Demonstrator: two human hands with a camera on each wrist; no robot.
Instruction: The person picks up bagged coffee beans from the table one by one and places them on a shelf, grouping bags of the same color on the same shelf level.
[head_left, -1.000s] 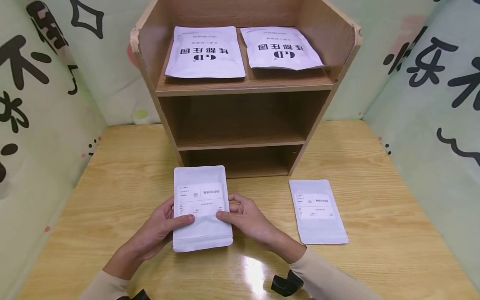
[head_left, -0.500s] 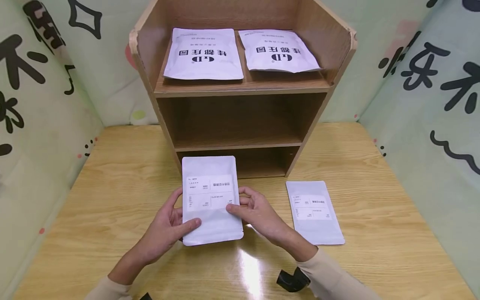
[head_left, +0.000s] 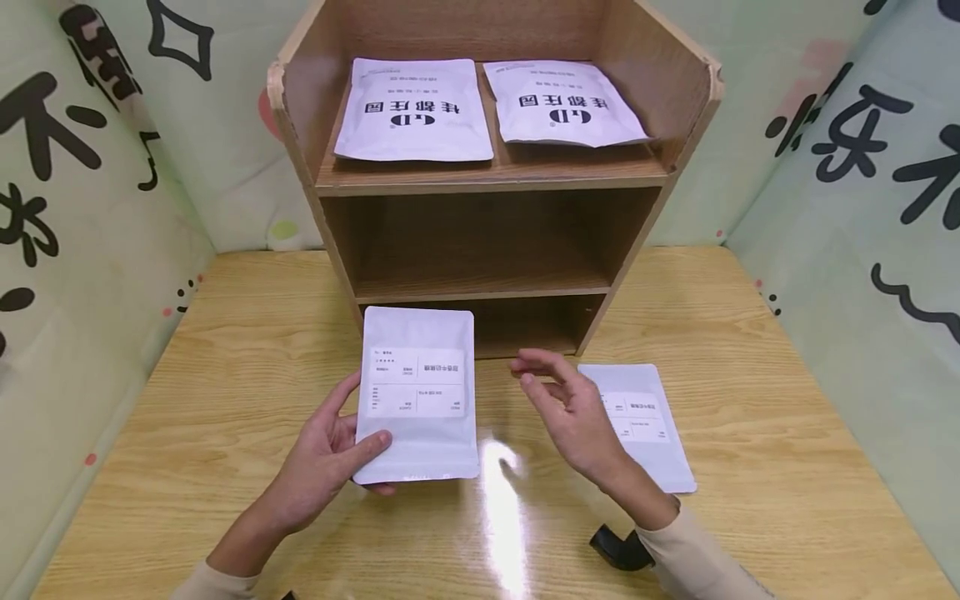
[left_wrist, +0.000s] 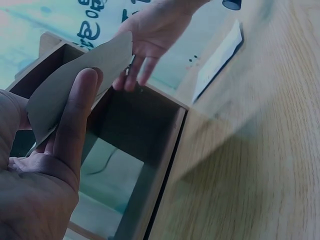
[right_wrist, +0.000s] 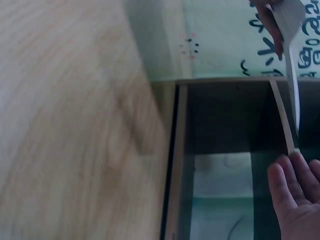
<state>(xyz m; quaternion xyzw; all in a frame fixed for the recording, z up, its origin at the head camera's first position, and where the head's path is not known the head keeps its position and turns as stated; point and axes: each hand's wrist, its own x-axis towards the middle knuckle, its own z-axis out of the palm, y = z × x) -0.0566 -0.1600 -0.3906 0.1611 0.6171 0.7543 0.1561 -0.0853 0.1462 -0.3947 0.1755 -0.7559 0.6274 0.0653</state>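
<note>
My left hand (head_left: 330,462) grips a white labelled pouch (head_left: 420,392) by its left edge, thumb on the front and fingers behind. In the left wrist view the same pouch (left_wrist: 75,90) appears nearly edge-on. To its right, my right hand (head_left: 573,417) is raised and apart from it, fingers loosely bent around nothing. Under the right forearm, partly covered, a second white labelled pouch (head_left: 645,458) lies flat on the table. The right wrist view shows the right hand (right_wrist: 297,195) with its fingers extended in front of the shelf.
A wooden shelf unit (head_left: 480,287) stands at the back of the table (head_left: 247,350). Two white pouches with dark print, a left one (head_left: 416,108) and a right one (head_left: 562,100), lie on its top board. Printed cloth walls (head_left: 90,250) surround the table.
The right hand has let go of the held pouch and moved right, over the edge of the lying pouch. The held pouch has risen and shifted slightly right, now in the left hand alone.
</note>
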